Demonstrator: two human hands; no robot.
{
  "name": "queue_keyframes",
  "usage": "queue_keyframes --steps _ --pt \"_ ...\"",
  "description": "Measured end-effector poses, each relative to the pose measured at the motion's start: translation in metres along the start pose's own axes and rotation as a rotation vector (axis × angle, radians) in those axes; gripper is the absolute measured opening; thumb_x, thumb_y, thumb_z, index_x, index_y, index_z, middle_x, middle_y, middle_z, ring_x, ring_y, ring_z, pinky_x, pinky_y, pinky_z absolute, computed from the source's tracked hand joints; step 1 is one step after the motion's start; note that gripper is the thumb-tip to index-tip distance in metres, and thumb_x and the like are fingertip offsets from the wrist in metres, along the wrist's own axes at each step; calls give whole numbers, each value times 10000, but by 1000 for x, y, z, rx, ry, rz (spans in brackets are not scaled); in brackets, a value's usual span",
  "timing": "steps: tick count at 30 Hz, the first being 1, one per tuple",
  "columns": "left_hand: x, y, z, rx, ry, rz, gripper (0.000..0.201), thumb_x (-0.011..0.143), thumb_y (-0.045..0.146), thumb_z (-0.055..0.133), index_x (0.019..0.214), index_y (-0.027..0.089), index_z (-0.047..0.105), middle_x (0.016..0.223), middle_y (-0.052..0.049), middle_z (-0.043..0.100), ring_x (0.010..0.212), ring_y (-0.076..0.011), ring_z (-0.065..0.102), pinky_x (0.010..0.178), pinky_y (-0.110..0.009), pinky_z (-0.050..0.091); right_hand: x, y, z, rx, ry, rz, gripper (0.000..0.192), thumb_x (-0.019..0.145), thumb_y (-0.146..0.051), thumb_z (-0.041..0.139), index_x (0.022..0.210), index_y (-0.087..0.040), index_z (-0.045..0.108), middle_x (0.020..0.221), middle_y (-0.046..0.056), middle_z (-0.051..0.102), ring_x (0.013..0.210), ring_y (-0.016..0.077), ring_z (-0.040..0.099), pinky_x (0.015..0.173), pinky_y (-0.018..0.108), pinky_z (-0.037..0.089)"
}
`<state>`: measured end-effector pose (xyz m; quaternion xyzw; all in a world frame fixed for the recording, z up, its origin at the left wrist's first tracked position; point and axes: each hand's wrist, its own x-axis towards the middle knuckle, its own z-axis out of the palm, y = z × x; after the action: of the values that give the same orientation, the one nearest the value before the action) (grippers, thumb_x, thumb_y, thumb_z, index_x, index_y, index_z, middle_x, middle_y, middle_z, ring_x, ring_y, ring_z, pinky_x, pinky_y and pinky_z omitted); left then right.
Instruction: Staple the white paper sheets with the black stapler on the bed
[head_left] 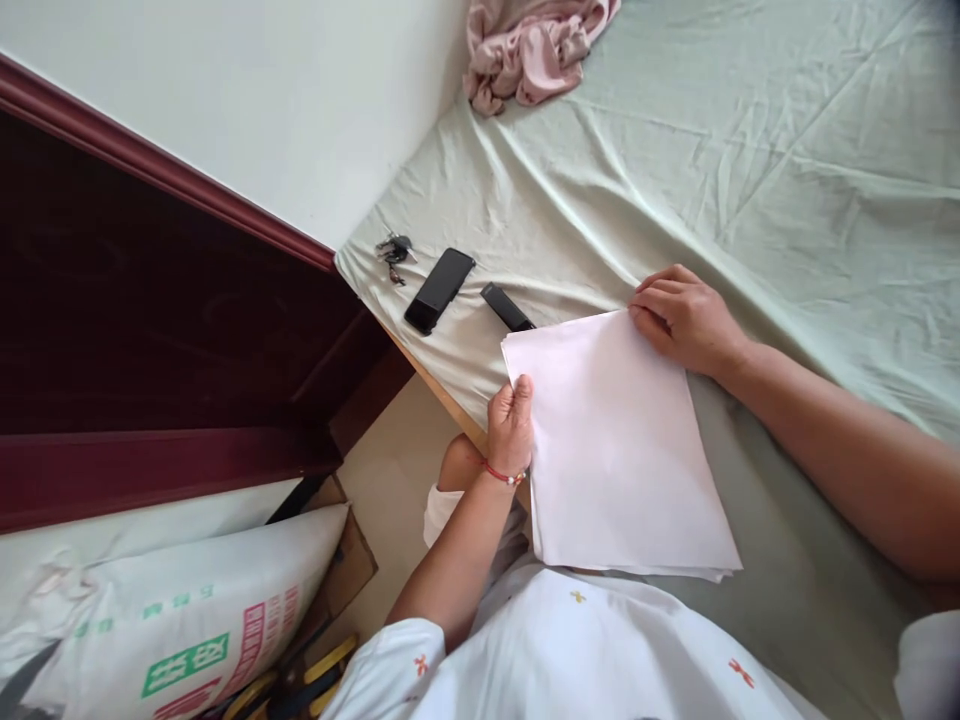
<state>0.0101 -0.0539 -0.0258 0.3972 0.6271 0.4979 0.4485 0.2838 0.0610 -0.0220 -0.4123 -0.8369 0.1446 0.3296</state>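
Our left hand (511,425) pinches one thin stack of white paper sheets (619,450); our right hand (686,318), fingers loosely curled, presses its corner. Beyond lie two black phones (439,290).

White woven sack (187,610) at lower left, green and red printed characters, too blurred to read

Up in the corner of the bed (750,150) lies a crumpled pink cloth (532,50). Near the edge, keys (394,252), a black phone (439,291) and a small black bar (507,307) sit in a row. A printed white sack (172,620) rests on the floor.
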Motion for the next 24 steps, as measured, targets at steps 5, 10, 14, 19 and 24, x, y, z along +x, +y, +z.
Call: queue_keyframes --steps 5,10,14,19,24 --pt "0 6 0 -61 -28 -43 505 813 694 788 785 202 678 726 16 632 738 -148 589 679 -251 465 -1 -1 1 6 -62 -23 311 995 -246 468 1106 -190 753 995 137 781 978 315 655 858 454 509" --pt "8 20 -3 -130 -161 -114 483 725 583 905 998 212 760 897 -34 763 870 -212 712 819 -314 557 -2 0 9 44 -117 -138 341 1052 -287 429 1064 -192 756 951 132 768 952 280 650 870 406 475" --pt "24 28 4 -182 -244 -55 658 674 470 961 1254 283 714 1125 -50 760 1039 -251 739 957 -361 566 -3 4 13 53 -132 -163 327 1043 -251 436 994 -190 754 911 134 760 946 276 641 863 389 470" --pt "34 20 11 -231 -280 36 737 653 417 961 1327 357 667 1209 -41 705 1096 -258 708 1012 -389 547 -2 5 11 75 -131 -166 327 1044 -235 421 979 -190 739 893 130 751 905 264 631 835 371 470" --pt "35 16 10 -246 -315 95 496 631 456 944 1036 284 717 1212 -45 686 1182 -279 659 1087 -409 495 -2 7 11 80 -150 -178 325 1046 -241 418 973 -201 732 904 122 745 907 254 631 856 369 463"
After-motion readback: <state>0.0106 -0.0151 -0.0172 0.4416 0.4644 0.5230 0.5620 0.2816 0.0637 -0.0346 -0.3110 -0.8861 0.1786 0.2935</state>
